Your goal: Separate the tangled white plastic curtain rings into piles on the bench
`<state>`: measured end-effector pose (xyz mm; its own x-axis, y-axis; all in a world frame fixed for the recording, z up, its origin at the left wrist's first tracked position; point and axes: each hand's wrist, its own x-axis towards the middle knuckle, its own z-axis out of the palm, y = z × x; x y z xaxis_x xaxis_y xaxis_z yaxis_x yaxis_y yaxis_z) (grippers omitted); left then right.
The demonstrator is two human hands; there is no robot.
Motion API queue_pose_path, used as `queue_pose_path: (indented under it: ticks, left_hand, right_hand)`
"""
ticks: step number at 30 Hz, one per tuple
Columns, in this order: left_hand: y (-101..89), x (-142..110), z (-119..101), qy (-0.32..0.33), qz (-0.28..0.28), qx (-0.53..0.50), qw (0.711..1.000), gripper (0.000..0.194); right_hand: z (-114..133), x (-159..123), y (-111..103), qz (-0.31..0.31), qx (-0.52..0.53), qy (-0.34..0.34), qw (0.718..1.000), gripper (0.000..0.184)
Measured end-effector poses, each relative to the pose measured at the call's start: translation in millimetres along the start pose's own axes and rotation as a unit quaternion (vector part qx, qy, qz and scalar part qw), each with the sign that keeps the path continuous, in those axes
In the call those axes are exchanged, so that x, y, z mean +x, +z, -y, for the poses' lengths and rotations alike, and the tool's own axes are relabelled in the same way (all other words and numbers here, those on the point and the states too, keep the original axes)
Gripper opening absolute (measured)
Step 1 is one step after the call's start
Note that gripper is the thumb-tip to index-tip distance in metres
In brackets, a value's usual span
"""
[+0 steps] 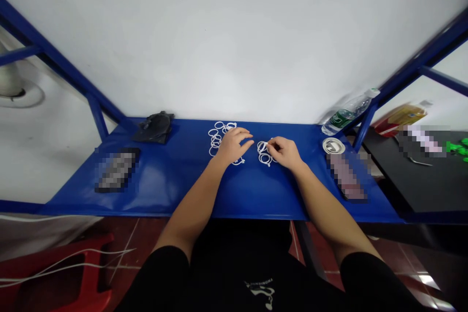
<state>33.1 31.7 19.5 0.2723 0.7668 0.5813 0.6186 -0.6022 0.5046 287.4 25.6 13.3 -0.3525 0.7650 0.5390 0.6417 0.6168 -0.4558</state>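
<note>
White rings that look like looped cable ties (213, 151) lie in a loose group on the blue table (161, 168). My left hand (234, 146) is over the right side of this group, its thumb and fingers apart with nothing seen between them. Part of the group is hidden under it. To the right is a smaller cluster of the same white loops (264, 158). My right hand (285, 152) is at this cluster, its thumb and forefinger pinched on the edge of one white loop; its other fingers are curled in.
A black plastic bag (155, 126) and a blurred dark object (119, 170) lie at the left. On the right are a water bottle (347, 116), a coiled white cable (333, 146) and another blurred object (346, 178). Blue frame bars rise at both sides, before a white wall.
</note>
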Motion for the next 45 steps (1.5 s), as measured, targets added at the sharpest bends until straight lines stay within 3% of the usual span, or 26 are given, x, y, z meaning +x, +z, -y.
queue_pose_path:
  ticks: [3,6,11,15,18,24,36,45]
  left_hand:
    - [-18.2,1,14,-0.02,0.04,0.02,0.999,0.013]
    - [-27.4,-4,25,-0.037,0.132,0.045,0.989,0.018]
    - [-21.9,-15,33,-0.061,0.26,0.071,0.961,0.036]
    - [-11.3,-18,26,-0.06,0.287,0.073,0.953,0.019]
    - [-6.3,-16,15,-0.05,0.257,0.075,0.962,0.007]
    - [0.2,-7,-5,0.027,0.103,0.027,0.994,0.012]
    - [18.3,-8,-13,0.063,0.06,-0.027,0.996,0.026]
    - [28.7,-11,-11,0.032,0.028,-0.025,0.999,0.022]
  right_hand:
    - [-8,2,-7,-0.013,-0.014,0.028,0.999,0.021]
    - [-16,4,-12,0.0,-0.028,0.043,0.999,0.026]
    - [-22,5,-11,0.016,-0.042,0.049,0.998,0.031]
    - [-18,4,-8,0.018,-0.034,0.045,0.998,0.029]
    - [-12,4,-4,0.038,-0.018,0.023,0.999,0.028]
    - [3,0,6,0.08,0.015,-0.036,0.996,0.019]
    - [5,-2,5,0.039,-0.002,-0.084,0.996,0.026]
    - [5,0,4,0.015,0.022,-0.091,0.996,0.019]
